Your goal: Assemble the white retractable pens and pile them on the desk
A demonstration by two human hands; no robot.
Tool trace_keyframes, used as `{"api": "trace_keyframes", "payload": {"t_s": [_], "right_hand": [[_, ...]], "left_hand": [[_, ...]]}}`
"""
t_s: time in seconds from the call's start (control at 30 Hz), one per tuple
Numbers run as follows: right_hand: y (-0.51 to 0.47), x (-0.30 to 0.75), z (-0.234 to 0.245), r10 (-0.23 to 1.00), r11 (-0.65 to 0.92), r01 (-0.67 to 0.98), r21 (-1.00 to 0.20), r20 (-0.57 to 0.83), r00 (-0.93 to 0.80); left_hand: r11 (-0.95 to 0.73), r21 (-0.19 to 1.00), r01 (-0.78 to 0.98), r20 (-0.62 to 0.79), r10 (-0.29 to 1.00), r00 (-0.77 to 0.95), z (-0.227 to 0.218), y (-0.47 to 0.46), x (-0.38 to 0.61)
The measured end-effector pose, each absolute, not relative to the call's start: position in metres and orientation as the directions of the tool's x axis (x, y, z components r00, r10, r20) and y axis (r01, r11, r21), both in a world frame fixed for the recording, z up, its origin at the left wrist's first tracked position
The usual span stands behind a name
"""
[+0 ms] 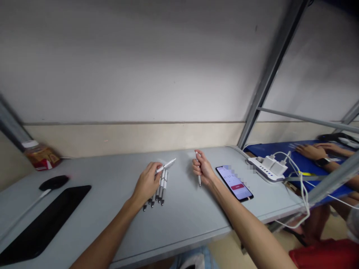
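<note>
My left hand pinches a slim white piece, which looks like a pen cap or pen part and points up to the right. Below and beside that hand, several white-and-grey pens lie side by side on the grey table, dark tips toward me; the hand covers some of them. In my right hand a white pen stands nearly upright, its tip downward, with my fingers wrapped round it and the thumb near its top end.
Right of my right hand lies a lit phone. Beyond it sits a white power strip with plugs and cables. At left are a black mouse, a dark flat pad and a bottle. Another person's hands rest on a blue table.
</note>
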State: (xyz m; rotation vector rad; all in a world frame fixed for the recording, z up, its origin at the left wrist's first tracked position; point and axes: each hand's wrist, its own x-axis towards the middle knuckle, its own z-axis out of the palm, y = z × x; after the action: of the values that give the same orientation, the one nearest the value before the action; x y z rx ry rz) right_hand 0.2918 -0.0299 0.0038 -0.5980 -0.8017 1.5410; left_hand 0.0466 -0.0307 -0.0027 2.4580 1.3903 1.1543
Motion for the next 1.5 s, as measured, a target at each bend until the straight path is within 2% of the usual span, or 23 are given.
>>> {"api": "trace_keyframes", "payload": {"t_s": [0.2, 0.33, 0.4, 0.47, 0.53, 0.6, 0.67, 0.8, 0.93, 1.07, 1.23, 1.3, 1.43, 1.5], "right_hand": [[-0.029, 0.292, 0.004, 0.994, -0.028, -0.615, -0.788, 0.041, -0.098], [-0.029, 0.292, 0.002, 0.995, -0.032, -0.523, -0.852, 0.022, -0.096], [-0.029, 0.29, -0.001, 0.998, -0.029, -0.408, -0.912, -0.002, -0.067], [-0.027, 0.289, -0.006, 1.0, 0.008, -0.223, -0.975, 0.01, -0.006], [-0.025, 0.288, -0.012, 0.992, 0.084, 0.103, -0.991, 0.093, 0.087], [-0.022, 0.29, -0.017, 0.965, 0.117, 0.458, -0.881, 0.209, 0.155], [-0.02, 0.293, -0.021, 0.949, 0.1, 0.628, -0.772, 0.264, 0.174], [-0.022, 0.298, -0.023, 0.951, 0.056, 0.707, -0.704, 0.253, 0.176], [-0.026, 0.298, -0.02, 0.955, -0.043, 0.851, -0.523, 0.228, 0.188], [-0.027, 0.298, -0.017, 0.952, -0.095, 0.908, -0.409, 0.231, 0.203], [-0.029, 0.3, -0.015, 0.943, -0.099, 0.911, -0.4, 0.255, 0.214], [-0.031, 0.299, -0.012, 0.928, 0.007, 0.899, -0.437, 0.337, 0.157], [-0.039, 0.289, -0.003, 0.832, 0.456, 0.728, -0.513, 0.537, -0.142], [-0.043, 0.282, 0.0, 0.783, 0.597, 0.619, -0.509, 0.539, -0.312]], "left_hand": [[-0.586, 0.422, 0.692, 0.572, 0.764, 0.299, -0.004, -0.029, 0.047], [-0.576, 0.426, 0.697, 0.581, 0.765, 0.278, -0.004, -0.028, 0.046], [-0.578, 0.427, 0.696, 0.581, 0.765, 0.279, -0.006, -0.027, 0.045], [-0.576, 0.434, 0.692, 0.569, 0.771, 0.286, -0.007, -0.027, 0.045], [-0.573, 0.438, 0.693, 0.546, 0.782, 0.301, -0.007, -0.028, 0.045], [-0.574, 0.433, 0.695, 0.527, 0.787, 0.321, -0.005, -0.029, 0.045], [-0.576, 0.432, 0.694, 0.514, 0.789, 0.336, -0.002, -0.031, 0.045], [-0.569, 0.446, 0.691, 0.491, 0.801, 0.343, -0.003, -0.032, 0.043], [-0.559, 0.449, 0.697, 0.477, 0.809, 0.342, -0.006, -0.032, 0.044], [-0.551, 0.452, 0.702, 0.476, 0.814, 0.333, -0.006, -0.031, 0.045], [-0.505, 0.479, 0.718, 0.454, 0.842, 0.29, -0.008, -0.029, 0.043], [-0.532, 0.453, 0.715, 0.459, 0.827, 0.325, -0.009, -0.029, 0.043], [-0.636, 0.41, 0.654, 0.475, 0.761, 0.442, -0.009, -0.031, 0.047], [-0.664, 0.4, 0.631, 0.472, 0.74, 0.479, -0.007, -0.032, 0.048]]}}
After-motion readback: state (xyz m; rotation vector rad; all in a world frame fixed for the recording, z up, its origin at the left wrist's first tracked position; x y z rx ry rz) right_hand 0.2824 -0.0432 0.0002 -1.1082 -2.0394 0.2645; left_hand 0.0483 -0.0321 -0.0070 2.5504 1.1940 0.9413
